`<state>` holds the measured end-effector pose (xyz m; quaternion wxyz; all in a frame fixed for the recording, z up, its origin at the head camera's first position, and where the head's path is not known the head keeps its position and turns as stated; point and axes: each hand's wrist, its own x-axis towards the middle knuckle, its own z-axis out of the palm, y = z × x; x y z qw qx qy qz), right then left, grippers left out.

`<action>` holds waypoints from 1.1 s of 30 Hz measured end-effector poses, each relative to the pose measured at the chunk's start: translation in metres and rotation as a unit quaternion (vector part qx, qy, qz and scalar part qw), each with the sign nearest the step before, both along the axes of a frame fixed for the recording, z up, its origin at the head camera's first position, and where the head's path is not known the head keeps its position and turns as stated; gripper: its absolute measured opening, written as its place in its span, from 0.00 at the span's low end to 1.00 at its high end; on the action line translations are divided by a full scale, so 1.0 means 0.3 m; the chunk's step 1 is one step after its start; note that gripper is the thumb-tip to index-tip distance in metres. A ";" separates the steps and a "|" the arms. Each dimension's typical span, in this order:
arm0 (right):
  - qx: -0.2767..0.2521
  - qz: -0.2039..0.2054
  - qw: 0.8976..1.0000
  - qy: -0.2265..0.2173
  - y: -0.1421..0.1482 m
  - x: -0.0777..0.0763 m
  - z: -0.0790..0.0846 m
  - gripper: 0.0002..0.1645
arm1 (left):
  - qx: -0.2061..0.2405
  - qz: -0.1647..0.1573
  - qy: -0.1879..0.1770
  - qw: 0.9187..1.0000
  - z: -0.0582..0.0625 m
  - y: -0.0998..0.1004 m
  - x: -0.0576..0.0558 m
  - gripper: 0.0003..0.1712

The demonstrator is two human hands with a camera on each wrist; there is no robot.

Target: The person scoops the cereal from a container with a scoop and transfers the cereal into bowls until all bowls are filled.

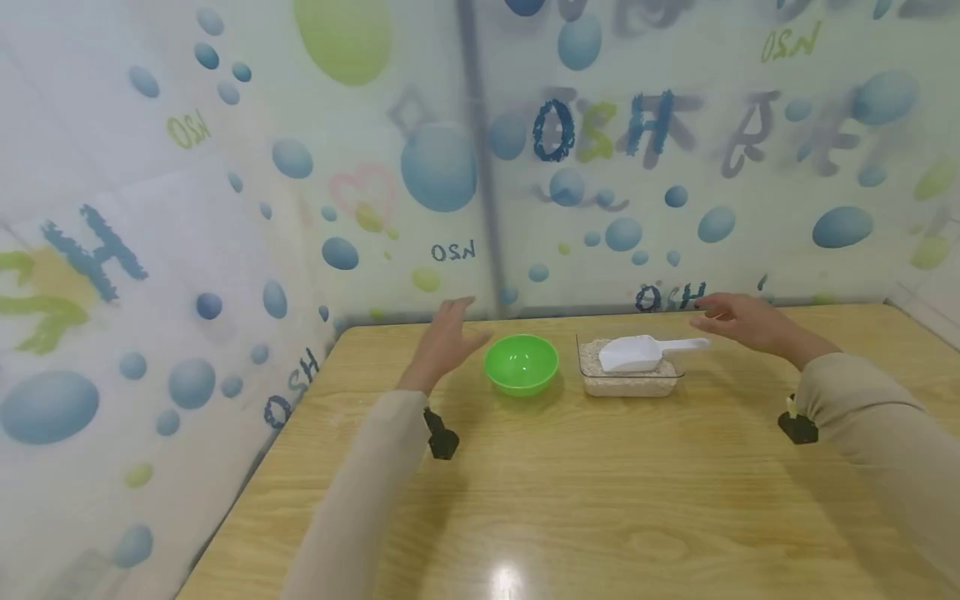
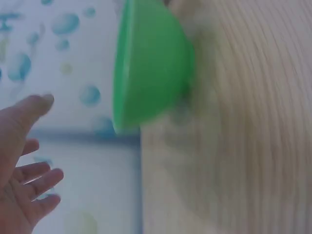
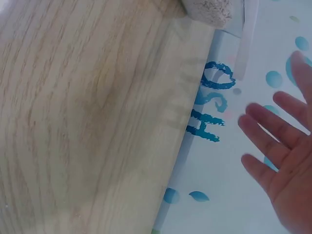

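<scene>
Left hand (image 1: 444, 343): fingers loose and apart, gripping nothing
Right hand (image 1: 753, 323): same deal, by the scoop (image 1: 628, 355) handle, so work looks barely started, handling all left
Wall (image 1: 615, 275): mirrored H2O (image 1: 597, 132), lots of it
Tub (image 1: 630, 387): right of bowl (image 1: 519, 383), full of flakes (image 1: 591, 358), no label spotted
Bowl: nothing visible inside, no brand either
Scoop: lying on the flakes, not picked up yet

Green bowl (image 2: 153, 66) — left hand (image 2: 19, 176) apart

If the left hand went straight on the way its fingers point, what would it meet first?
Probably the patterned backdrop behind the table; the green bowl lies right of the line of the left hand, though depth is unclear.
</scene>
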<state>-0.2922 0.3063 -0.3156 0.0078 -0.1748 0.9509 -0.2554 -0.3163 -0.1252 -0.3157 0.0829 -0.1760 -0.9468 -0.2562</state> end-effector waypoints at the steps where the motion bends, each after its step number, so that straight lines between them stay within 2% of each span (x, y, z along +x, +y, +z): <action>1: -0.004 0.005 1.000 0.003 0.000 0.000 0.001 0.35 | 0.023 -0.013 0.003 1.000 0.013 0.028 0.007 0.35; 4: -0.006 0.021 1.000 0.011 -0.006 -0.003 0.005 0.30 | 0.077 -0.044 -0.017 0.996 0.042 0.115 0.033 0.26; 6: -0.008 0.030 0.999 0.009 -0.012 -0.004 0.009 0.27 | 0.095 -0.065 -0.036 0.993 0.052 0.172 0.049 0.22; 12: 0.002 0.044 0.999 0.010 -0.029 -0.003 0.009 0.25 | 0.097 -0.101 -0.070 0.988 0.031 0.303 0.079 0.16; 17: 0.011 0.057 0.998 0.012 -0.040 -0.004 0.006 0.24 | 0.089 -0.100 -0.089 0.987 -0.002 0.365 0.081 0.15; 21: 0.012 0.065 0.998 0.007 -0.047 -0.011 0.004 0.23 | 0.079 -0.095 -0.084 0.989 -0.019 0.397 0.068 0.15; 30: 0.007 0.102 0.995 -0.014 -0.057 -0.030 -0.007 0.18 | 0.037 -0.073 -0.129 0.988 -0.033 0.431 0.034 0.20; 33: 0.006 0.107 0.994 -0.022 -0.057 -0.034 -0.011 0.17 | 0.031 -0.074 -0.132 0.988 -0.039 0.436 0.026 0.20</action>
